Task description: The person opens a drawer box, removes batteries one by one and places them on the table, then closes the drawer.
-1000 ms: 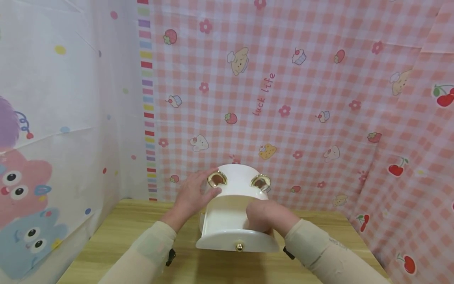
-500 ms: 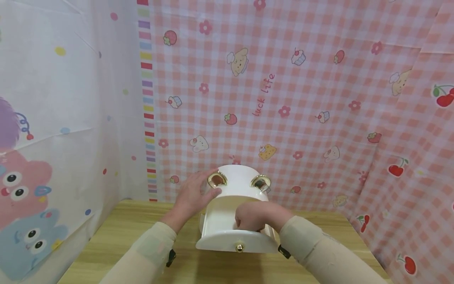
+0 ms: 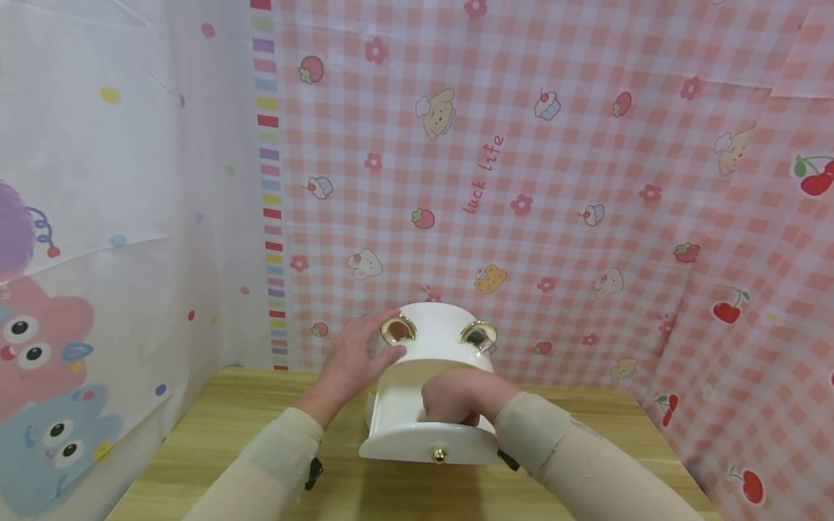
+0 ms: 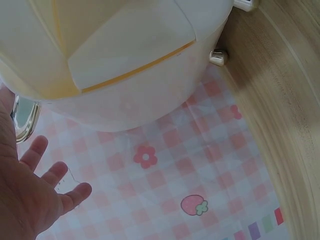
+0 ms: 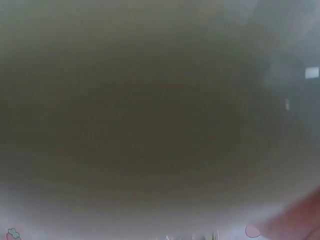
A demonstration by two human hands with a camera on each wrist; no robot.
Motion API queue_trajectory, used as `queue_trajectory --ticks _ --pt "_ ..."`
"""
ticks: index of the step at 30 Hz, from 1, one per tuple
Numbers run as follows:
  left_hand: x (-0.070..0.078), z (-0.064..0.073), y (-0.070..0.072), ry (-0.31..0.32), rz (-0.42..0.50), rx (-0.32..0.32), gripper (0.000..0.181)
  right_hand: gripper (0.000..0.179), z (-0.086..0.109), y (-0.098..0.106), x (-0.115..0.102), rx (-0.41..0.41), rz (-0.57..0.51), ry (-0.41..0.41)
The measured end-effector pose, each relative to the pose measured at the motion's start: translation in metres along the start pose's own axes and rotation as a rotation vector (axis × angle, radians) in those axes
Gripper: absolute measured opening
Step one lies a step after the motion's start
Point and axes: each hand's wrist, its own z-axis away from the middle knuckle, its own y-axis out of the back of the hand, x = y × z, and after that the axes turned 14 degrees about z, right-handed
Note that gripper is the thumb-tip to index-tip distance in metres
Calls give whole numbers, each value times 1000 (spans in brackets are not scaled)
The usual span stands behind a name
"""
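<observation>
Left of the box: white curtain printed with cartoon animals, hanging at the table's edge.

Left hand: fingers straight and spread, laid flat against the upper left flank of the box beside one gold ring; the left wrist view shows the palm off the surface with fingers relaxed.

Landmark item: white glossy round-topped plastic box with two gold-rimmed rings, standing at the middle rear of the light wooden table. Its curved drawer with a small gold knob is pulled out toward the person.

Right hand: reaches down into the open drawer; fingers curl inward, but whether they grip anything cannot be told. The right wrist view is blurred.

Step, judged: working inside the drawer while the box is steadied. The next move calls for the brace kept.

Contents: drawer interior hidden by the hand; none identifiable.

Behind the box: pink checked cloth with fruit and cake prints.
</observation>
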Motion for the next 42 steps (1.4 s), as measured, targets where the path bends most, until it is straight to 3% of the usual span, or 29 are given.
queue_trajectory --ticks 6,12,18,23,27,31,35,38,42 --pt "-1 0 -1 6 3 0 64 50 0 3 -3 -14 -44 -101" --pt "0 0 0 14 4 6 64 37 10 9 3 68 -132 -164" --pt "0 0 0 18 -1 -1 64 35 21 13 15 179 -156 -71" --pt "-1 0 0 21 -10 -9 64 20 34 13 28 350 -250 48" --pt "0 0 1 28 0 -14 64 22 49 13 40 490 -215 79" --pt "0 0 0 8 -3 -15 64 24 71 8 57 606 -194 28" --pt "-1 -1 -1 -2 -6 -14 64 19 90 -6 83 706 -218 -77" --pt "0 -1 -1 1 -1 -12 64 15 96 -20 106 768 -229 -151" --pt "0 0 -1 6 -1 -12 65 17 95 -40 130 787 -223 -223"
